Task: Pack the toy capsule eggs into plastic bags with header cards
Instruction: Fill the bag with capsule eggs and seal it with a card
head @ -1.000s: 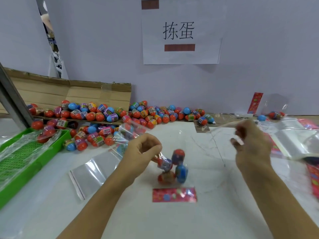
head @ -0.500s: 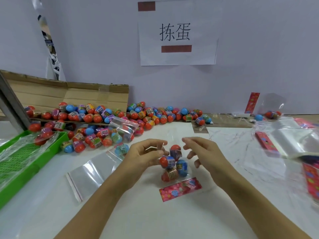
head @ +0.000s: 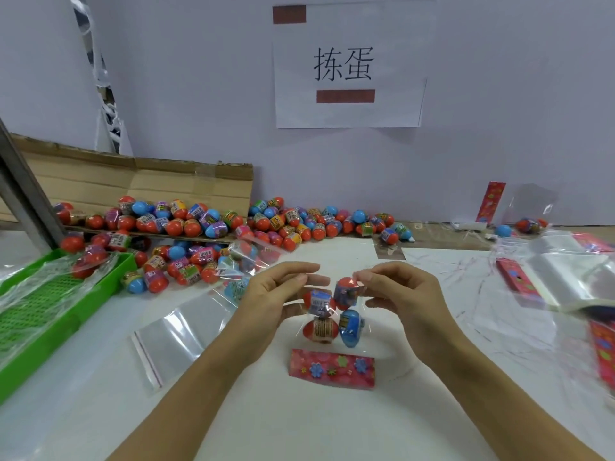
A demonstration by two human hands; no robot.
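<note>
A clear plastic bag (head: 332,314) with several capsule eggs in it stands upside down at the table's middle, its pink flowered header card (head: 332,368) resting on the white surface. My left hand (head: 276,294) pinches the bag's open upper edge from the left. My right hand (head: 396,291) pinches the same edge from the right, above a red-topped egg (head: 346,292). A red egg (head: 320,329) and a blue egg (head: 350,327) sit lowest in the bag. A long heap of loose capsule eggs (head: 233,224) lies along the back wall.
An empty clear bag (head: 176,334) lies flat to the left. A green plastic tray (head: 43,314) fills the left edge, a cardboard flap (head: 133,181) behind it. A stack of bags and pink header cards (head: 565,277) lies at the right. A paper sign (head: 349,64) hangs on the wall.
My right hand came in from the far right to the bag and took its top edge. The bag's header card has swung level on the table.
</note>
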